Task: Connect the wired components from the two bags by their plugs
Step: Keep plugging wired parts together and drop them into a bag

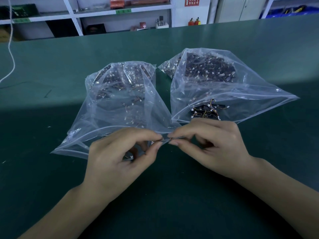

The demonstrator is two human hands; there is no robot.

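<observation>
**Inspector:** Both forearms reach in from the near edge. Left hand (pixel 119 156) and right hand (pixel 208 145) meet fingertip to fingertip above the tabletop (pixel 172 195), each pinching one end of a thin wired piece (pixel 165 139). Fingers narrow on both sides, closed on the wire ends.

**Clerk:** And the stock?

**Inspector:** Just beyond the left fingers lies the left bag (pixel 120 100), mouth open toward them; beyond the right fingers, the right bag (pixel 224 87), also open, with dark parts near its mouth. A small white plug (pixel 131 157) shows under the left palm.

**Clerk:** Step in hand?

**Inspector:** In my judgement, mating the two plugs. Whether they are seated I cannot tell; the joint is too small and hidden between the fingertips.

**Clerk:** Next move?

**Inspector:** Straight alignment, then a firm, short push along the wire's line, without bending the leads.
</observation>
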